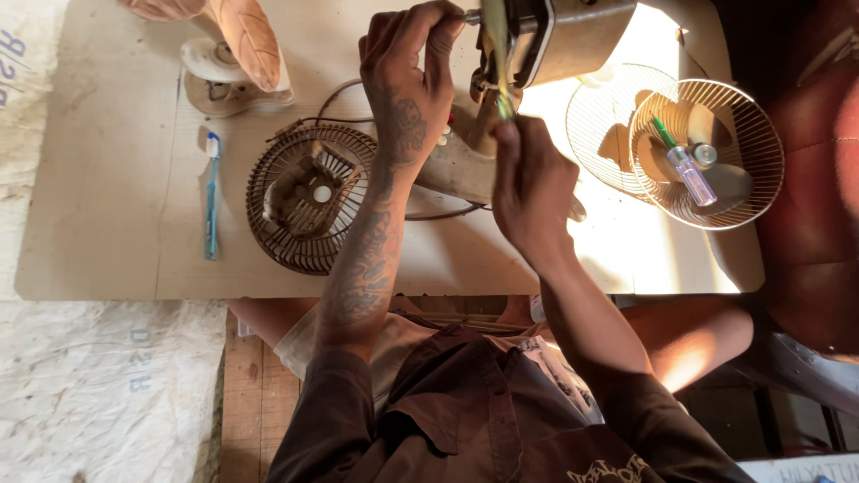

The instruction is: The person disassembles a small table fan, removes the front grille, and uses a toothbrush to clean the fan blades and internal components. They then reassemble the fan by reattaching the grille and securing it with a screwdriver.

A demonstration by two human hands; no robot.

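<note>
Near edge: brown shirt with collar, cloth, creased; bare knees under the surface, which is a pale flat board with a straight near edge and rounded corners, set on a whitish woven sheet. Right hand clenched on a thin green-handled tool, which runs up to the motor housing. Left hand, forearm tattooed, fingers pinched on a small metal shaft at the housing's front. Housing is boxy, beige-brown, dusty plastic, raised off the surface between both hands at the far edge. Just left of the left forearm: round rear grille, dark rusty wire with radial ribs and a grimy bracket in the middle, lying flat. Thin cable loops behind it. Further left, well apart: blue-and-white toothbrush, lying straight. Far left: fan blade, tan, smooth, leaf-shaped, on a round pale base. Right side, in sun: two wire grilles, overlapping, pale metal, domed; inside them a screwdriver with a clear violet handle and a small cap. Open room: bare board between toothbrush and left edge, and a strip along the near edge. Right edge crowded by the grilles.
</note>
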